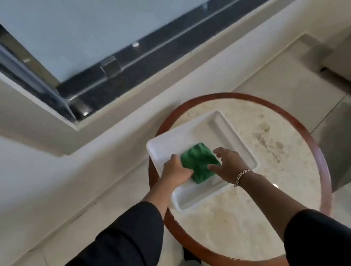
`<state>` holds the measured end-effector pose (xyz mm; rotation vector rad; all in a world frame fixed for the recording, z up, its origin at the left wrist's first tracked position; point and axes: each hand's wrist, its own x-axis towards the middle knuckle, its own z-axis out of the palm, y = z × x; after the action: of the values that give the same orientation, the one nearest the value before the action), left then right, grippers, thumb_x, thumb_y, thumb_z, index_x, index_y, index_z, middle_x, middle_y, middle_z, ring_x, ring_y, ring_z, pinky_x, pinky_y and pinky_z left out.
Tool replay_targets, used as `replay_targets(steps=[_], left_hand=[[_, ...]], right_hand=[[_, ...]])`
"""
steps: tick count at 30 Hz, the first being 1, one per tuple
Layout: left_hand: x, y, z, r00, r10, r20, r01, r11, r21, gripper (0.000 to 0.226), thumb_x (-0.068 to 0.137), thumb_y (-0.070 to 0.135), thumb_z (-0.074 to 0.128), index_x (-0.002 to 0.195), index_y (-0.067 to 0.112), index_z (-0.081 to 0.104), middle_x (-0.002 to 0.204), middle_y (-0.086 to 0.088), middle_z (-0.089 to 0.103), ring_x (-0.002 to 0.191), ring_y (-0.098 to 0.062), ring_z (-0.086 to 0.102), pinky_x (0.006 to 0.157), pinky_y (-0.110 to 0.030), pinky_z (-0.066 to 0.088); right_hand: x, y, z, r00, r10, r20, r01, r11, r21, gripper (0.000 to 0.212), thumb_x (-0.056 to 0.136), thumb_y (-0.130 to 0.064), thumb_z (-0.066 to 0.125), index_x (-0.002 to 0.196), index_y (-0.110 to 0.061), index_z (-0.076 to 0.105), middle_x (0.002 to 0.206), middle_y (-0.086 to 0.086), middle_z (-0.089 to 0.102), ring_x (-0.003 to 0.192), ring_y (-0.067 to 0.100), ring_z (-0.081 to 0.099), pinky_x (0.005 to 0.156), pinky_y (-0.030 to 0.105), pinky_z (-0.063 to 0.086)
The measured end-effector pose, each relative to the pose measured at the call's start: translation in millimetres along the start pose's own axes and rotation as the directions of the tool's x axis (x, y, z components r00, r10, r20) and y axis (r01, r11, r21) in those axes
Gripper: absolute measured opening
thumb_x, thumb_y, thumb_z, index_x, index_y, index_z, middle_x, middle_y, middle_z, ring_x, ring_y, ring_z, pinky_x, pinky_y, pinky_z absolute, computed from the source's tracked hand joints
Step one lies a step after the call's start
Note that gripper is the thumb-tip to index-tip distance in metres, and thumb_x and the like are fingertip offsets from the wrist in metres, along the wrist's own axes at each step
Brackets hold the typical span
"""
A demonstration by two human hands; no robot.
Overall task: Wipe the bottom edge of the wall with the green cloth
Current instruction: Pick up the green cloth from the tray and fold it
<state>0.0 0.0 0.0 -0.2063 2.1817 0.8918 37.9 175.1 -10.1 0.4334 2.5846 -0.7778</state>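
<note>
A folded green cloth (199, 162) lies in a white rectangular tray (193, 132) on a round table. My left hand (176, 171) rests on the cloth's left edge, fingers curled against it. My right hand (229, 163) lies on the cloth's right side with its fingers spread, a chain bracelet on the wrist. Both hands touch the cloth, which stays down in the tray. The wall's bottom edge (102, 164) runs along the floor to the left of the table.
The round table (273, 139) has a pale stone top and a brown wooden rim. A window with a dark sill (125, 62) sits above the cream wall. Pale floor tiles (63, 228) lie beside the table. A grey furniture piece (343, 143) stands at the right.
</note>
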Motion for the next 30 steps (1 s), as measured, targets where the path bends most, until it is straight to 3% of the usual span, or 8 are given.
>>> replay_targets(steps=[6,9,11,17,19,21,26,30], left_hand=[[31.7,2.7,41.5,0.963,-0.158,-0.221,0.077,0.939,-0.336,0.047,0.077,0.005,0.068,0.120,0.014,0.054,0.121,-0.011,0.062,0.109,-0.029,0.062,0.076,-0.028,0.049],[32.0,1.5,44.7,0.946,-0.197,-0.257,0.058,0.884,-0.464,0.046,0.075,-0.002,0.067,0.116,0.014,0.057,0.116,-0.009,0.064,0.102,-0.026,0.062,0.071,-0.025,0.053],[25.9,-2.0,40.6,0.950,-0.185,-0.252,0.029,0.855,-0.517,0.045,0.075,-0.003,0.067,0.115,0.015,0.058,0.111,-0.008,0.066,0.096,-0.022,0.064,0.061,-0.021,0.051],[-30.0,-15.0,-0.2,0.947,-0.086,-0.310,-0.111,0.818,-0.565,0.040,0.078,0.004,0.071,0.107,0.026,0.056,0.084,0.005,0.065,0.072,-0.003,0.061,0.048,-0.010,0.043],[-53.8,-31.6,-15.9,0.933,-0.081,-0.352,-0.156,0.788,-0.596,0.041,0.075,0.003,0.072,0.104,0.028,0.058,0.091,0.005,0.069,0.079,-0.005,0.066,0.057,-0.012,0.050],[-75.5,-53.5,-30.1,0.919,-0.096,-0.383,-0.190,0.743,-0.641,0.042,0.074,0.002,0.074,0.104,0.028,0.060,0.094,0.004,0.071,0.086,-0.011,0.069,0.071,-0.024,0.057],[-116.0,-154.0,-65.3,0.902,-0.147,-0.407,-0.206,0.682,-0.702,0.042,0.073,0.003,0.076,0.108,0.023,0.062,0.094,-0.004,0.072,0.084,-0.017,0.070,0.074,-0.034,0.060],[-127.5,-263.2,-80.4,0.887,-0.191,-0.421,-0.193,0.674,-0.713,0.042,0.074,0.002,0.075,0.103,0.029,0.060,0.092,-0.004,0.072,0.083,-0.017,0.070,0.075,-0.034,0.059]], right_hand=[[31.7,12.3,36.7,0.990,0.083,-0.113,-0.076,0.995,0.071,0.055,0.080,-0.029,0.069,0.128,-0.009,0.051,0.113,0.014,0.065,0.103,0.030,0.059,0.089,0.038,0.048],[35.2,12.6,39.7,0.984,0.107,-0.141,-0.089,0.988,0.126,0.038,0.078,-0.022,0.069,0.115,-0.014,0.062,0.100,0.010,0.070,0.091,0.027,0.063,0.077,0.033,0.052],[28.7,9.4,37.7,0.979,0.108,-0.175,-0.076,0.981,0.180,0.029,0.078,-0.021,0.069,0.106,-0.017,0.066,0.094,0.006,0.070,0.086,0.024,0.063,0.073,0.032,0.053],[-22.6,-31.9,24.3,0.960,0.071,-0.270,0.020,0.947,0.320,0.028,0.077,-0.021,0.071,0.105,-0.019,0.069,0.092,-0.003,0.072,0.084,0.015,0.064,0.078,0.038,0.056],[-45.8,-54.5,25.9,0.961,0.024,-0.276,0.071,0.941,0.331,0.028,0.078,-0.020,0.072,0.106,-0.018,0.069,0.091,-0.004,0.072,0.083,0.013,0.064,0.076,0.032,0.055],[-67.8,-77.6,30.8,0.960,-0.021,-0.279,0.121,0.931,0.343,0.029,0.077,-0.018,0.074,0.106,-0.017,0.069,0.090,-0.005,0.072,0.082,0.010,0.065,0.073,0.026,0.054],[-122.3,-141.7,95.6,0.955,-0.124,-0.270,0.220,0.905,0.364,0.030,0.075,-0.013,0.075,0.104,-0.017,0.070,0.085,-0.007,0.072,0.078,0.007,0.067,0.072,0.025,0.057],[-146.1,-178.1,194.4,0.950,-0.208,-0.234,0.282,0.895,0.347,0.046,0.074,-0.015,0.077,0.117,-0.024,0.061,0.081,-0.008,0.067,0.075,0.009,0.065,0.070,0.027,0.055]])
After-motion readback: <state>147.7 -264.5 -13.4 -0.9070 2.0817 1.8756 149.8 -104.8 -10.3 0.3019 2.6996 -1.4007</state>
